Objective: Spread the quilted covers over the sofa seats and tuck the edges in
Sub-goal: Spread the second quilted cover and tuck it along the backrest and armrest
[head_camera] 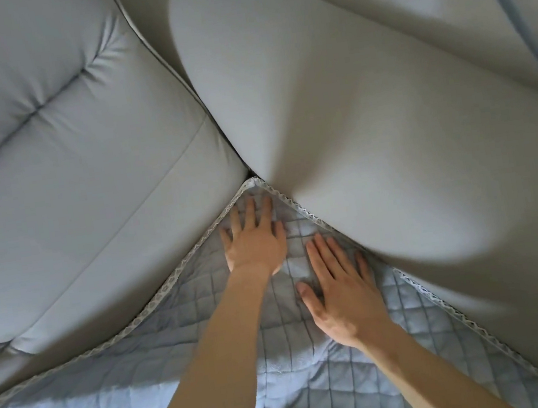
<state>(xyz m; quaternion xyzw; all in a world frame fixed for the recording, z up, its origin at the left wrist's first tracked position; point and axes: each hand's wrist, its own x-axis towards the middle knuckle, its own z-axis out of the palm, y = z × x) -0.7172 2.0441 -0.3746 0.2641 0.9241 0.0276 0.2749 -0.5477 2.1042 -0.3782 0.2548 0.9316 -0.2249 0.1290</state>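
Observation:
A pale blue quilted cover [122,397] with a white lace trim lies over the sofa seat, its corner reaching into the angle where two grey cushions meet. My left hand [253,239] lies flat on the cover just short of that corner, fingers straight and spread. My right hand [339,292] presses flat on the cover beside it, fingertips at the trimmed edge under the right cushion. Neither hand grips anything.
A grey tufted back cushion [57,157] stands on the left and a smooth, bulging grey cushion [370,120] on the right. A dark gap [251,172] shows where they meet above the cover's corner. The cover is wrinkled at the lower left.

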